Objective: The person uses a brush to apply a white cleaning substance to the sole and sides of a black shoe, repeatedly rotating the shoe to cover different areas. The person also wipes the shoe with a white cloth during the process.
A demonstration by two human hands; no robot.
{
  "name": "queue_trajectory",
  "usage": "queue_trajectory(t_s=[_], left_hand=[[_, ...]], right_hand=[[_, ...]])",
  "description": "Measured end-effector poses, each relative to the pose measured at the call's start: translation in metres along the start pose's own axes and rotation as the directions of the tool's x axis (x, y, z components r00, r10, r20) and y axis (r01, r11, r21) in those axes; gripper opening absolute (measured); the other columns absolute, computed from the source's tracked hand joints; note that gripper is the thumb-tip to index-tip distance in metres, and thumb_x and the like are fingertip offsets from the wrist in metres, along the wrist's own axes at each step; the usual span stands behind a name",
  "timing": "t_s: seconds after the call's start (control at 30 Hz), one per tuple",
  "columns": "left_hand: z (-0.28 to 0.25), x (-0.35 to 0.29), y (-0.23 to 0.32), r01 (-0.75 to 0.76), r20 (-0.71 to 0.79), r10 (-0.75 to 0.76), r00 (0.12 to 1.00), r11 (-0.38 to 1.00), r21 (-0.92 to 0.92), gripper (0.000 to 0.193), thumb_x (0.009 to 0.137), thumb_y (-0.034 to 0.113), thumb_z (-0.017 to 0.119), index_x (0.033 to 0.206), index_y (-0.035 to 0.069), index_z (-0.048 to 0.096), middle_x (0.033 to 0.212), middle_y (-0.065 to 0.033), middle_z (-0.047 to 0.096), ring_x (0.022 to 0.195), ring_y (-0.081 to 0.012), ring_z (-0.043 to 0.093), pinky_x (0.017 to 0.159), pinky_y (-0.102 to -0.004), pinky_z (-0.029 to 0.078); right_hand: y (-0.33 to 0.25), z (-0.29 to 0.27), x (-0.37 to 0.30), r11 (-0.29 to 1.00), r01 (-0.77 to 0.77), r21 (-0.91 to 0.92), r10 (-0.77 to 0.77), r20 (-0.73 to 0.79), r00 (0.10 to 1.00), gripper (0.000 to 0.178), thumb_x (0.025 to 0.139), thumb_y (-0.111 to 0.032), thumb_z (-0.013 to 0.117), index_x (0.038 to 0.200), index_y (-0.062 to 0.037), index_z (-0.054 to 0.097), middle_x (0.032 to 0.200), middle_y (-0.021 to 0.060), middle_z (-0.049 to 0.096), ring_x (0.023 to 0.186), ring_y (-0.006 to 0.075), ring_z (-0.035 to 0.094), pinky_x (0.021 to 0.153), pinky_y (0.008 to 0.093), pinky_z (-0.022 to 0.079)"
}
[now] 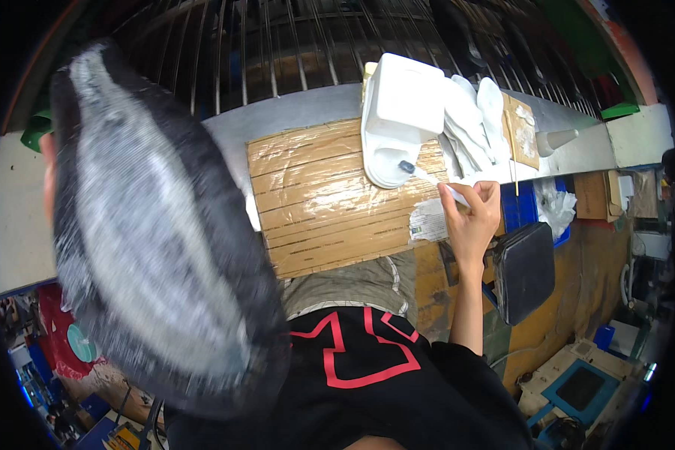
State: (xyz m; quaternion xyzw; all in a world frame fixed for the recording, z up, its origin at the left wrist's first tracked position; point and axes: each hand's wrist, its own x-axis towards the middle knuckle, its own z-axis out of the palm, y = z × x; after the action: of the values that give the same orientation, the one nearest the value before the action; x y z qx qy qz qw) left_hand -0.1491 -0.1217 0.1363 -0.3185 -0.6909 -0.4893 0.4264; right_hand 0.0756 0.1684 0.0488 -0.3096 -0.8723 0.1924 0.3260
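Observation:
On the left, close up and blurred, my left hand (pixel 47 169) holds a black shoe (pixel 165 225), its pale grey sole-shaped underside turned towards me. Only a bit of the fingers shows at the shoe's far-left edge; the rest of that hand is hidden behind it. My right hand (pixel 472 217) pinches a small white-handled brush (pixel 427 177). The brush's dark tip is over the shallow round dish of a white plastic container (pixel 405 97), whose box-like part rises behind the dish. Whether the tip touches the dish, I cannot tell.
Taped brown cardboard (pixel 315 202) covers the bench under the container. White rounded pieces (pixel 472 112), a thin wooden stick (pixel 513 150) and a whitish cone nozzle (pixel 559 141) lie to its right. Metal bars (pixel 277 52) run behind; a black stool (pixel 525 274) stands at right.

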Motion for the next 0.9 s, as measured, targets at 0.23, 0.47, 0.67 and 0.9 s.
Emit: queue_trajectory(t_s=[0.23, 0.47, 0.67, 0.9], left_hand=[[0.008, -0.004, -0.001, -0.027, 0.019, 0.026, 0.999, 0.999, 0.018, 0.063, 0.086, 0.036, 0.076, 0.135, 0.004, 0.051, 0.153, -0.0255, 0.045, 0.139, -0.0377, 0.047, 0.117, -0.0456, 0.038], [0.015, 0.005, 0.010, -0.016, -0.033, 0.014, 0.999, 0.998, -0.064, 0.066, 0.082, 0.034, 0.081, 0.134, 0.007, 0.053, 0.150, -0.0261, 0.047, 0.139, -0.0369, 0.048, 0.115, -0.0468, 0.039], [0.018, 0.015, 0.012, -0.059, -0.074, 0.054, 0.996, 0.996, -0.069, 0.061, 0.082, 0.032, 0.083, 0.132, 0.009, 0.054, 0.148, -0.0269, 0.049, 0.138, -0.0377, 0.049, 0.116, -0.0485, 0.039], [0.018, 0.018, 0.021, -0.111, -0.100, 0.102, 0.990, 0.989, -0.094, 0.050, 0.086, 0.030, 0.080, 0.126, 0.011, 0.056, 0.145, -0.0260, 0.053, 0.136, -0.0387, 0.052, 0.118, -0.0519, 0.036]], right_hand=[[-0.035, -0.010, 0.008, 0.695, -0.323, 0.642, 0.223, 0.235, 0.946, 0.030, 0.099, -0.028, 0.069, 0.096, 0.0001, 0.081, 0.078, -0.0013, 0.040, 0.075, 0.0101, 0.037, 0.066, 0.0276, 0.028], [-0.105, -0.036, 0.029, 0.618, 0.133, 0.775, -0.327, 0.099, 0.940, 0.040, 0.063, -0.033, 0.093, 0.096, -0.0118, 0.085, 0.089, 0.0005, 0.044, 0.080, 0.0134, 0.045, 0.068, 0.0264, 0.036], [-0.131, -0.028, 0.049, 0.628, 0.358, 0.691, -0.478, -0.020, 0.878, 0.048, 0.054, -0.037, 0.095, 0.095, -0.0147, 0.085, 0.084, -0.0017, 0.044, 0.077, 0.0135, 0.044, 0.065, 0.0260, 0.034], [-0.151, -0.032, 0.068, 0.655, 0.505, 0.562, -0.554, -0.096, 0.827, 0.041, 0.067, -0.040, 0.091, 0.093, -0.0102, 0.083, 0.090, 0.0005, 0.044, 0.080, 0.0139, 0.045, 0.069, 0.0270, 0.034]])
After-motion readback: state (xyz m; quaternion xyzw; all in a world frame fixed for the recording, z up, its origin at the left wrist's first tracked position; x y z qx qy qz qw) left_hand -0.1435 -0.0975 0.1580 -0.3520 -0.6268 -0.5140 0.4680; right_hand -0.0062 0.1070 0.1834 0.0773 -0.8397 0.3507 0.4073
